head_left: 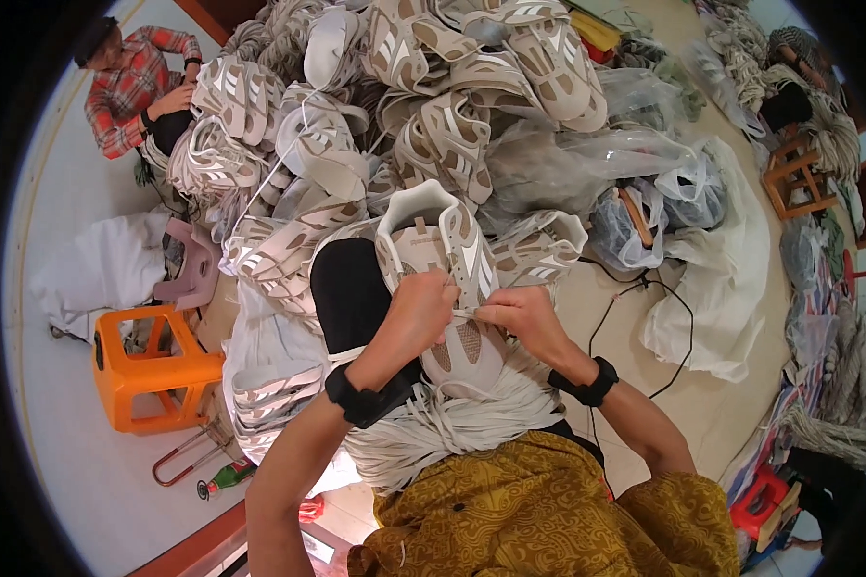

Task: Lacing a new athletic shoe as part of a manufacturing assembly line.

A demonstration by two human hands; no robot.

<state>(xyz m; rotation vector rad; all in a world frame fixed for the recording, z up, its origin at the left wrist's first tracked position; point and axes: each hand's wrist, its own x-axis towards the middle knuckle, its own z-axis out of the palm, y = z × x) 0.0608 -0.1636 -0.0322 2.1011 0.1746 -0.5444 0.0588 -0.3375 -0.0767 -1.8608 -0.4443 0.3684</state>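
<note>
A beige and white sneaker [449,252] lies on my lap, toe toward me. My left hand [416,310] rests on its tongue area with fingers pinched on a white shoelace [464,313]. My right hand [516,313] pinches the same lace from the right side. Both wrists wear black bands. A bundle of white laces [452,431] lies across my lap below the shoe.
A big heap of matching sneakers [404,106] fills the floor ahead. An orange plastic stool [149,370] stands at left. Another person in a red plaid shirt [130,82] sits at far left. Plastic bags [645,192], a black cable [635,298] and a wooden stool [797,173] lie right.
</note>
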